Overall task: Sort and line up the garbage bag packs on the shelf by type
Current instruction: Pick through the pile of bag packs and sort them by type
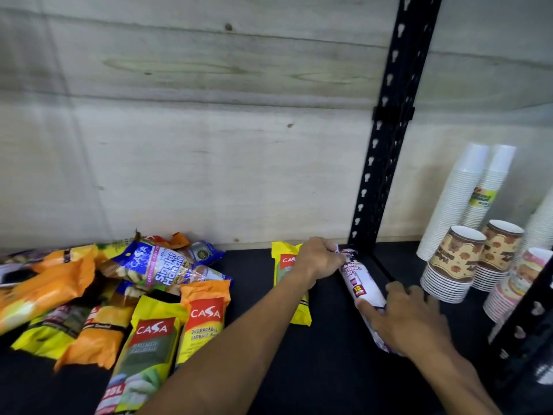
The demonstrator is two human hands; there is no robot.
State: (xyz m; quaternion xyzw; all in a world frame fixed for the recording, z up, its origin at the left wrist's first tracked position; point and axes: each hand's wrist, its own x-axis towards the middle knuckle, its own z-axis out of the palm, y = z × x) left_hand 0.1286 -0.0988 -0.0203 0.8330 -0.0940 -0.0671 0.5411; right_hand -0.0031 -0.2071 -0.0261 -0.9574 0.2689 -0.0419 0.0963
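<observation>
The sorting looks barely begun. Only two packs lie apart from the rest, on the right part of the dark shelf [329, 369]: a white pack [363, 284] set lengthwise beside the black upright post [386, 139], and a yellow pack [288, 280] just left of it, partly hidden behind the left forearm. Both run near to far, roughly parallel, which reads as the start of a row. Everything else sits in a loose heap [89, 295] at the left, so most of the work remains.

The left hand [320, 259] is curled over the far end of the white pack, fingers wrapped on it. The right hand [410, 316] covers the near end, with the thumb lying along the pack's side; its fingers are hidden behind the hand, so whether they clasp the pack or merely press it cannot be told. Together the hands seem to be squaring the pack against the post.

The packs are soft, glossy plastic pouches, flat and oblong with crimped ends. In the heap there are orange, yellow and blue-and-white ones, overlapping at all angles, some crumpled. The white pack is rounder, like a roll in a sleeve. The shelf surface is matt and dark; the back wall is pale boards. Right of the post stand stacks of paper cups [466, 205], white and patterned.
</observation>
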